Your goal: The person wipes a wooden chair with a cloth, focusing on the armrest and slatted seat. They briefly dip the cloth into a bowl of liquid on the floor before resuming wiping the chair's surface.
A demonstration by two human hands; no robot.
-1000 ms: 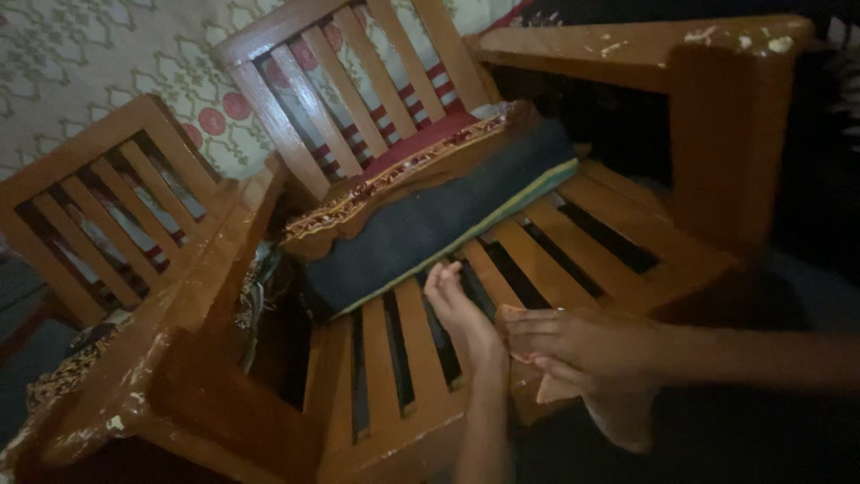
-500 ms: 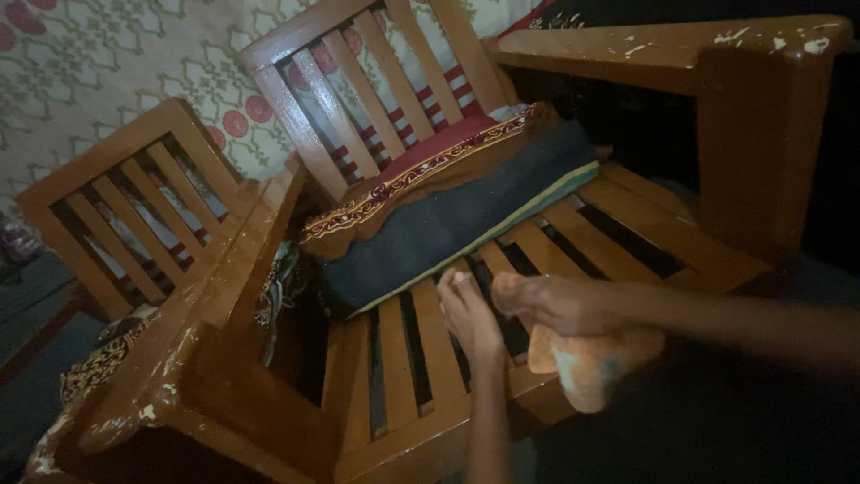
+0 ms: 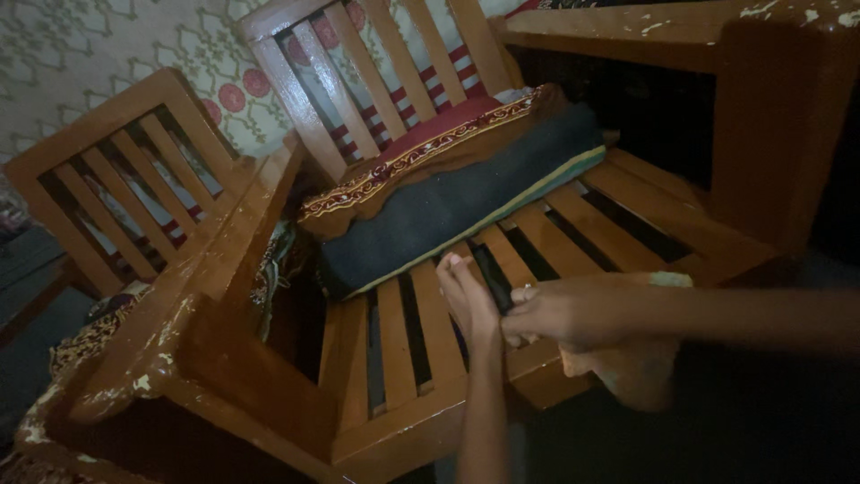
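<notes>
A wooden armchair with a slatted seat (image 3: 394,345) fills the view. My left hand (image 3: 468,298) lies flat on the seat slats, fingers pointing toward a folded dark cushion (image 3: 448,211) pushed to the back of the seat. My right hand (image 3: 560,314) reaches in from the right, just beside the left, and grips a pale orange cloth (image 3: 623,372) that hangs over the seat's front edge.
A patterned red and brown fabric (image 3: 421,152) lies on top of the cushion. A second slatted wooden chair (image 3: 116,179) stands at the left, sharing the broad armrest (image 3: 219,273). A thick armrest (image 3: 770,108) rises at the right. Patterned wall behind.
My right hand with the cloth has slid back toward the seat's front edge, after reaching further onto the slats half a second ago. The left hand stays planted.
</notes>
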